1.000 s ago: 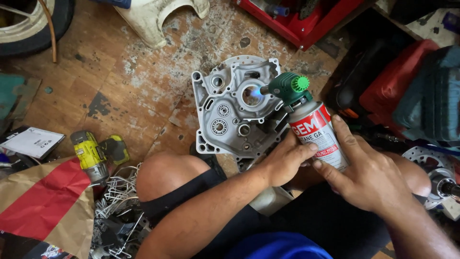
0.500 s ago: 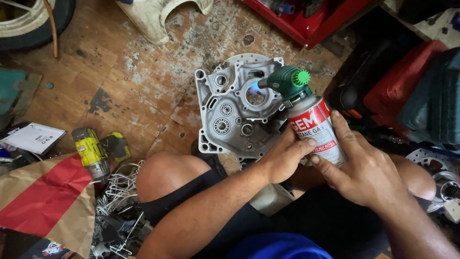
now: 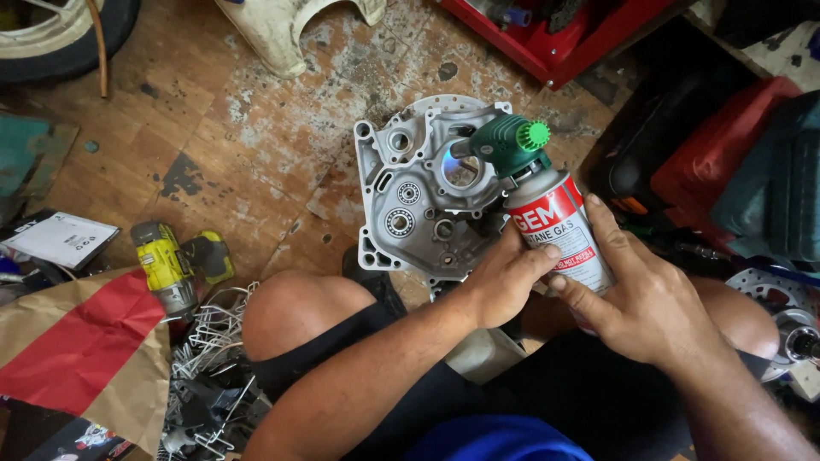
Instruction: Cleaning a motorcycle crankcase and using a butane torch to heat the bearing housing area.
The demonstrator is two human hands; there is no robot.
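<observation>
Fingers [image 3: 547,254] of the left hand [image 3: 504,282] curled around the lower side of the red-and-white gas canister [image 3: 559,235], closed on it, while the right hand [image 3: 641,294] wrapped the canister from the other side, its fingers [image 3: 598,226] laid along the label. Both hands gripped the 1 can, tilted away from the person. A green torch head [image 3: 508,145] sat on top, its nozzle over the round opening of a grey metal engine casing [image 3: 410,196], which stood on the worn wooden floor [image 3: 256,128] just beyond the person's knees. A yellow power tool [image 3: 166,265] lay to the left, well apart, beside a tangle of wire [image 3: 213,341].
</observation>
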